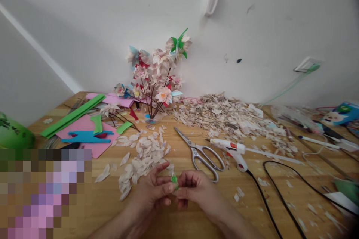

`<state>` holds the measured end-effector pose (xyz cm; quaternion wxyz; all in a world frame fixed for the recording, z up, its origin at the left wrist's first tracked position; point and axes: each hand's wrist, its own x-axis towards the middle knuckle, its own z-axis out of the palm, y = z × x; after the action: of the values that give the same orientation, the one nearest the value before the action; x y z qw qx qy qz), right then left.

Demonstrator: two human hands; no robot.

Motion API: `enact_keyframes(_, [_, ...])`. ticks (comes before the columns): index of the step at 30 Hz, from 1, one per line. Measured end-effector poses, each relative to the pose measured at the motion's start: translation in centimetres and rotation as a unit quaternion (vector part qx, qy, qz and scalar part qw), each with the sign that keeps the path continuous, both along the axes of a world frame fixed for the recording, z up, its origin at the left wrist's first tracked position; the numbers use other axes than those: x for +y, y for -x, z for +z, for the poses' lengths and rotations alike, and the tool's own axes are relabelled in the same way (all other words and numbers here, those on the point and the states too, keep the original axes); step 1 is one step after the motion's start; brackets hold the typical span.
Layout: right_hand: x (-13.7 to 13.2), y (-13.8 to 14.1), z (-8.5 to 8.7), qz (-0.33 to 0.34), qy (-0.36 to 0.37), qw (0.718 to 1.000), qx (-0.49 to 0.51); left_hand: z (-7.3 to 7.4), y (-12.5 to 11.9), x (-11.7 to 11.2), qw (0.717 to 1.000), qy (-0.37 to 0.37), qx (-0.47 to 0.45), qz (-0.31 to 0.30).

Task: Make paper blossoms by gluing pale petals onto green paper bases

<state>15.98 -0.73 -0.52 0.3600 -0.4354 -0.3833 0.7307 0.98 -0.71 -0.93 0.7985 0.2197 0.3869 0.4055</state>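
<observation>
Close to the table's front edge, my left hand (157,187) and my right hand (194,188) meet fingertip to fingertip. Between them is a small green paper piece (174,179), with a bit of pale petal showing above it. Thumb and fingers of both hands pinch it, covering most of it. Just beyond my left hand lies a heap of pale dried petals (148,151). Silver scissors (196,151) rest beyond my right hand, blades partly spread. A white glue gun (231,149) lies on its side to their right.
A vase of handmade flowers (159,71) stands against the wall. Petal scraps (224,115) cover the back right. Green paper strips (75,115) and pink sheets (97,149) lie left. A black cable (263,198) loops along the right side. The lower left corner is pixelated.
</observation>
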Motion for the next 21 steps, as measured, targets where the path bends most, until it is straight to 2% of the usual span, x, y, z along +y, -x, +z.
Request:
enact_keyframes(5, [0.0,0.0,-0.1,0.009,0.010,1.000,0.002,0.3,0.1,0.0,0.999,0.034,-0.007,-0.021])
enact_keyframes(8, [0.0,0.1,-0.2,0.014,0.023,1.000,0.012,0.2,0.3,0.0,0.999,0.028,-0.010,-0.025])
enact_keyframes(17, [0.1,0.3,0.0,0.071,0.014,0.997,0.013,0.2,0.3,-0.1,0.997,-0.042,-0.024,-0.065])
enact_keyframes(19, [0.1,0.3,-0.3,0.058,0.010,0.998,-0.001,-0.3,0.2,0.0,0.995,-0.067,-0.031,-0.070])
enact_keyframes(21, [0.1,0.4,-0.6,0.026,0.003,0.999,-0.018,-0.7,0.3,0.5,0.993,-0.104,-0.038,-0.048])
